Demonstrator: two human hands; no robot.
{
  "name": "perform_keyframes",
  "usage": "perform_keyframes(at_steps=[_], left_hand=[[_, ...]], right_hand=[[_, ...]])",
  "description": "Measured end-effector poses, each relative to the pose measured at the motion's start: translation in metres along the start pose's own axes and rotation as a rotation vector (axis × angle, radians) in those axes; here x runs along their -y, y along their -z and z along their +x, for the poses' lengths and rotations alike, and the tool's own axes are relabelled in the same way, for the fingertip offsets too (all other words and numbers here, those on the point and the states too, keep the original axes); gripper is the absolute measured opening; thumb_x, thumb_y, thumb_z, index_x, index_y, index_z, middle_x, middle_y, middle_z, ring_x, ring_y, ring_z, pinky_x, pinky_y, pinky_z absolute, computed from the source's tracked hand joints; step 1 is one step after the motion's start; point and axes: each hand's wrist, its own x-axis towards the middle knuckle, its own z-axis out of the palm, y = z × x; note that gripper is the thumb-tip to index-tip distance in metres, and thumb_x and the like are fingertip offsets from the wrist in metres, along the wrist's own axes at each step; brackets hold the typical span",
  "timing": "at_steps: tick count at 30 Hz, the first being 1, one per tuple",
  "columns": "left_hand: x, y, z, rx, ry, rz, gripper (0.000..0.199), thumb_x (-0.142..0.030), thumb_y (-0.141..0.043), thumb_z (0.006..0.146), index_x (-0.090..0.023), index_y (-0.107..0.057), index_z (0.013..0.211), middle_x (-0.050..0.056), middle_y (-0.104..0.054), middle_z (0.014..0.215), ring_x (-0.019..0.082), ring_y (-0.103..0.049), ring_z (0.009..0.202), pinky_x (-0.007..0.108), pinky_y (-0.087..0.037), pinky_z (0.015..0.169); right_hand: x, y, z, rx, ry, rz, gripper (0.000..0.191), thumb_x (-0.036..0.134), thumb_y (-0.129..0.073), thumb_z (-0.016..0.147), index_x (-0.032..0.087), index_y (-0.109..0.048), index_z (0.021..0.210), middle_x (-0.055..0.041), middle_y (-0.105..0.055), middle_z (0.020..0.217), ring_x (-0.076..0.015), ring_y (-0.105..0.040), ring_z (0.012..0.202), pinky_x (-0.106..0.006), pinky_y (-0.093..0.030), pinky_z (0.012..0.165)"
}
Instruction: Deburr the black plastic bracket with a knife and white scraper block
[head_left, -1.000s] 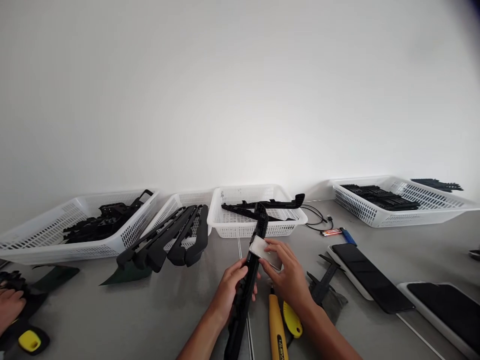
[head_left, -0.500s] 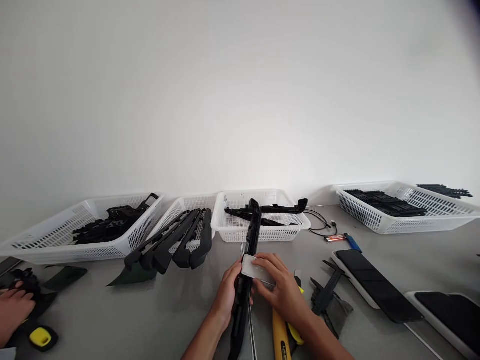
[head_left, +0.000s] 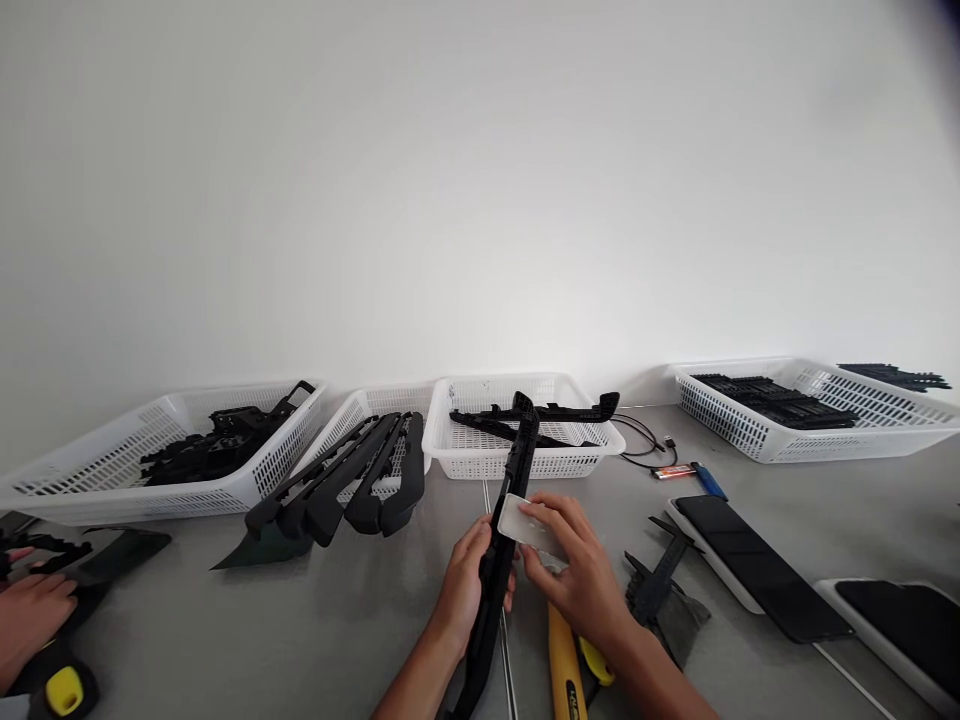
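My left hand is wrapped round a long black plastic trim strip, which stands slanted with its hooked top pointing toward the middle basket. Between the fingers and thumb of my right hand is a flat white rectangular block. One end of the block lies against the strip, just above my left thumb. Under my right forearm are a yellow-handled tool and a second yellow item, both partly hidden.
White baskets with black parts line the wall: left, middle, right. Several black trim strips lean on another basket. Calipers, phones and a cable lie right. A co-worker's hand holds a black part.
Both my hands and the strip have shifted a little to the right. The white block is more tilted against the strip. At the left, the co-worker's black part has moved.
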Motion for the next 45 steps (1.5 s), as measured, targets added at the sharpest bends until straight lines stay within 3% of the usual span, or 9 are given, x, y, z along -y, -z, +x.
perform_keyframes(at_steps=[3,7,10,15,20,29,33,39,45], left_hand=[[0.001,-0.001,-0.002,0.026,0.01,0.013,0.062,-0.069,-0.07,0.083,-0.018,-0.064,0.118,0.001,-0.067,0.073,0.012,-0.055,0.047,0.023,-0.043,0.043],[0.001,-0.002,-0.004,0.034,0.001,0.049,0.063,-0.071,-0.066,0.085,-0.019,-0.061,0.12,-0.001,-0.065,0.07,0.011,-0.052,0.043,0.022,-0.043,0.042],[-0.001,-0.002,-0.004,0.087,0.007,0.073,0.065,-0.074,-0.063,0.086,-0.02,-0.06,0.122,0.0,-0.065,0.077,0.011,-0.054,0.044,0.022,-0.043,0.039],[-0.002,-0.001,-0.005,0.112,0.023,0.121,0.07,-0.078,-0.055,0.088,-0.019,-0.058,0.126,-0.002,-0.061,0.071,0.011,-0.051,0.042,0.021,-0.04,0.036],[0.0,0.0,-0.004,0.174,0.009,0.135,0.076,-0.075,-0.054,0.091,-0.018,-0.053,0.142,-0.001,-0.063,0.072,0.011,-0.051,0.042,0.022,-0.041,0.037],[0.0,0.001,-0.003,0.148,-0.01,0.099,0.076,-0.074,-0.054,0.091,-0.018,-0.055,0.142,-0.001,-0.063,0.071,0.01,-0.05,0.041,0.021,-0.04,0.036],[-0.002,0.0,-0.004,0.14,-0.014,0.086,0.075,-0.074,-0.055,0.091,-0.018,-0.056,0.141,-0.001,-0.062,0.07,0.01,-0.048,0.041,0.021,-0.039,0.036],[-0.002,0.001,-0.003,0.168,-0.028,0.091,0.069,-0.069,-0.056,0.092,-0.018,-0.057,0.138,-0.001,-0.063,0.072,0.01,-0.049,0.042,0.021,-0.039,0.037],[0.0,0.007,0.001,0.157,-0.086,0.075,0.062,-0.064,-0.054,0.095,-0.019,-0.055,0.137,-0.002,-0.061,0.072,0.01,-0.049,0.041,0.021,-0.041,0.036]], right_hand=[[-0.002,0.0,0.0,-0.01,-0.041,-0.004,0.036,0.025,-0.059,0.098,0.03,-0.063,0.134,-0.0095,-0.064,0.128,-0.0268,-0.064,0.115,-0.041,-0.059,0.093],[-0.002,0.001,0.002,0.073,-0.032,0.034,0.038,0.025,-0.06,0.099,0.03,-0.064,0.136,-0.009,-0.064,0.129,-0.0259,-0.063,0.118,-0.041,-0.058,0.097],[-0.001,0.002,0.002,0.041,-0.064,0.025,0.038,0.026,-0.059,0.1,0.029,-0.062,0.138,-0.0097,-0.063,0.13,-0.0262,-0.063,0.119,-0.042,-0.058,0.098],[0.0,0.001,0.002,0.058,-0.06,0.034,0.037,0.027,-0.059,0.099,0.029,-0.064,0.136,-0.0096,-0.064,0.128,-0.0266,-0.063,0.118,-0.043,-0.057,0.098],[-0.003,0.004,0.003,-0.027,-0.164,0.034,0.036,0.029,-0.059,0.098,0.025,-0.064,0.134,-0.011,-0.062,0.128,-0.0269,-0.062,0.119,-0.044,-0.056,0.1],[-0.006,0.006,0.004,-0.039,-0.211,0.025,0.034,0.023,-0.059,0.092,0.024,-0.064,0.125,-0.0102,-0.062,0.125,-0.0277,-0.061,0.116,-0.043,-0.055,0.096],[-0.009,0.007,0.005,0.015,-0.172,0.032,0.037,0.019,-0.058,0.088,0.024,-0.064,0.124,-0.0093,-0.062,0.124,-0.0273,-0.061,0.115,-0.043,-0.054,0.097],[-0.01,0.01,0.005,-0.008,-0.157,-0.015,0.04,0.015,-0.057,0.085,0.023,-0.064,0.123,-0.0092,-0.062,0.123,-0.0286,-0.059,0.116,-0.047,-0.052,0.1],[-0.008,0.008,0.002,0.114,-0.063,0.043,0.041,0.016,-0.059,0.088,0.026,-0.063,0.127,-0.0086,-0.061,0.124,-0.0278,-0.059,0.117,-0.045,-0.053,0.1]])
